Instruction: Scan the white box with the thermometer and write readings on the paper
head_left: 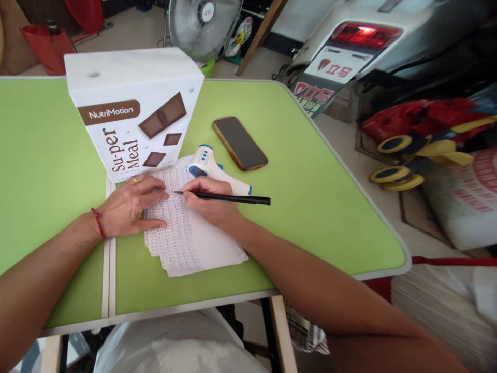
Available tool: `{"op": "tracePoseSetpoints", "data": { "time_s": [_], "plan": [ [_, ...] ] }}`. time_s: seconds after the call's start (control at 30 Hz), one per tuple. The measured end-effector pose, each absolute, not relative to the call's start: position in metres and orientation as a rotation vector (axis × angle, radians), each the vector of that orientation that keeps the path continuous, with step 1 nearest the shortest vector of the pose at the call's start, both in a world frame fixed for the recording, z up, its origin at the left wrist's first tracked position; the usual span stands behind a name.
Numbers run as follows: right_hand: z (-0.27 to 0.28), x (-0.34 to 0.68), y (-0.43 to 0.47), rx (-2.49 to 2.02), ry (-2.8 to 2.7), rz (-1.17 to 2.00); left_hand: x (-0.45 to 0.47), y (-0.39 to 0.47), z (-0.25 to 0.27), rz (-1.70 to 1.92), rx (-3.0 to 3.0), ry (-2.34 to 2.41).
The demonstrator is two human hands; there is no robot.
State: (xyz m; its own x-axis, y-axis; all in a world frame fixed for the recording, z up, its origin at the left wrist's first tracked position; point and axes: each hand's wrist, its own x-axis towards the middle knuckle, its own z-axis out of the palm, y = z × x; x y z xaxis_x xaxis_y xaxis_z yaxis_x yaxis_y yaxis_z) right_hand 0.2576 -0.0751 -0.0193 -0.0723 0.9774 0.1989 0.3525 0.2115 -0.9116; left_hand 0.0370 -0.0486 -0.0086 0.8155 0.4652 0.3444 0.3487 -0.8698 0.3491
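My right hand [212, 199] is closed round a black pen [236, 198], its tip on a sheet of paper [209, 243] filled on its left part with rows of handwriting. Fingers spread, my left hand [135, 204] lies flat on the paper's left edge; it wears a ring, with a red cord at the wrist. Just beyond my right hand lies a white and blue infrared thermometer [205, 163], partly hidden by that hand. A white NutriMotion box [132, 114] stands right behind my left hand.
A dark-screened phone [240, 142] lies on the green table [310, 207], right of the box. Across the floor stand a fan [205, 26] and a white scooter [373, 41]. A red bag [411, 124] and yellow-wheeled item [399, 176] sit at the right.
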Motion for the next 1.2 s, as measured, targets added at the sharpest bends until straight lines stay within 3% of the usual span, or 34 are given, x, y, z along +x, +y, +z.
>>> {"op": "tracePoseSetpoints", "data": {
  "time_s": [1.2],
  "plan": [
    [-0.0188,0.2584,-0.0753,-1.343,-1.612,0.834,0.0367,-0.0489,-0.0081,0.613,2.733,0.627]
  ]
}}
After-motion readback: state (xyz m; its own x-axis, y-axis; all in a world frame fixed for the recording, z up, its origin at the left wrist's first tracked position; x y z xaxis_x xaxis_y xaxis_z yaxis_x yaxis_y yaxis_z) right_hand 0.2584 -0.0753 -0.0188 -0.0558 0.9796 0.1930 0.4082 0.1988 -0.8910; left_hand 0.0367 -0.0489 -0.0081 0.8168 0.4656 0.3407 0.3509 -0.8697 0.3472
